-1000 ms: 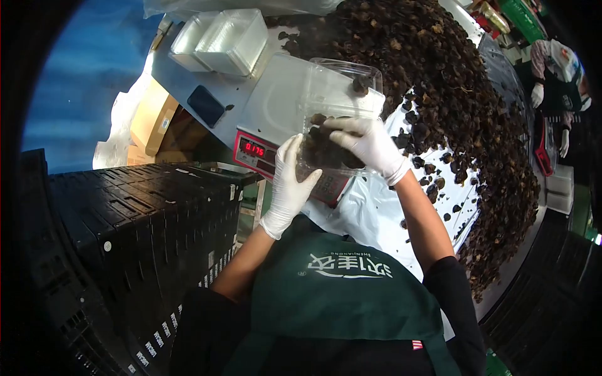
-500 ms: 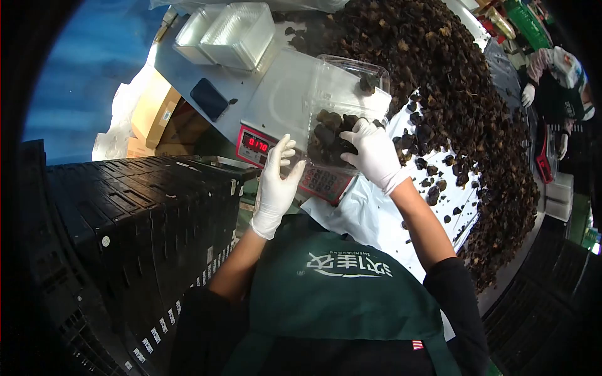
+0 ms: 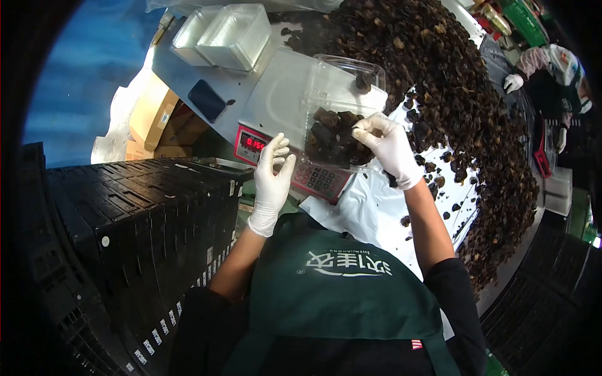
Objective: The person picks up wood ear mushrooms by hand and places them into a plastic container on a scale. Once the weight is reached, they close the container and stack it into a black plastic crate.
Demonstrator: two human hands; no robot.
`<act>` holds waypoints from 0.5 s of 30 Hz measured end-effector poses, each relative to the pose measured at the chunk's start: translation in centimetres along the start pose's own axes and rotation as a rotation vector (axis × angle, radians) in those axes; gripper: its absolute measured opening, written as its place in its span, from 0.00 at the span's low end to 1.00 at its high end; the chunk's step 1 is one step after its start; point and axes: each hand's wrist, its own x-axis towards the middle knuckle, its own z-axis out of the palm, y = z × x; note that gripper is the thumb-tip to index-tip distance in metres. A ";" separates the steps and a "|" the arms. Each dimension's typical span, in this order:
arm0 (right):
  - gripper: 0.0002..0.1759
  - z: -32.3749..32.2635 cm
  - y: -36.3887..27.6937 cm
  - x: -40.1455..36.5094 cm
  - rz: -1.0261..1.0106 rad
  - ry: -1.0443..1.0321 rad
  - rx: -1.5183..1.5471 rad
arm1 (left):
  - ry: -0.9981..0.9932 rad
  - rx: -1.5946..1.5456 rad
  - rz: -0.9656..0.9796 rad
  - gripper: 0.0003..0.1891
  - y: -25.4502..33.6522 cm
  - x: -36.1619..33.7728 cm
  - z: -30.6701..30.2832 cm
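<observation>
A clear plastic box with dark, crinkled pieces (image 3: 332, 139) in it sits open on a red-framed scale (image 3: 321, 182); its lid (image 3: 351, 70) is folded back with one dark piece on it. My white-gloved right hand (image 3: 390, 147) is at the box's right edge, thumb and fingertips pinched together; what they hold, if anything, is hidden. A dark piece shows beneath this hand. My gloved left hand (image 3: 273, 182) hovers by the scale's lit red display (image 3: 253, 143), fingers apart, holding nothing.
A large heap of dark pieces (image 3: 439, 69) covers the right side, beside a white sheet (image 3: 370, 207). Stacked clear boxes (image 3: 235, 37) and a phone (image 3: 207, 100) lie at back left. Black crates (image 3: 138, 213) stand left. Another person's gloved hand (image 3: 513, 83) is far right.
My right hand has drawn back from inside the box to its right edge. My left hand has shifted slightly left. The display reading has changed. The other person's hand has moved left.
</observation>
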 end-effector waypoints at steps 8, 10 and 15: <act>0.09 -3.2 2.6 -2.9 0.173 0.096 0.113 | 0.035 -0.029 0.000 0.24 -1.0 0.7 1.1; 0.12 -1.7 1.9 -3.0 0.054 0.087 0.058 | 0.015 0.033 0.060 0.24 0.0 0.9 1.7; 0.15 -1.1 1.1 -3.0 0.024 -0.004 -0.004 | 0.008 0.083 0.094 0.23 0.8 1.1 1.9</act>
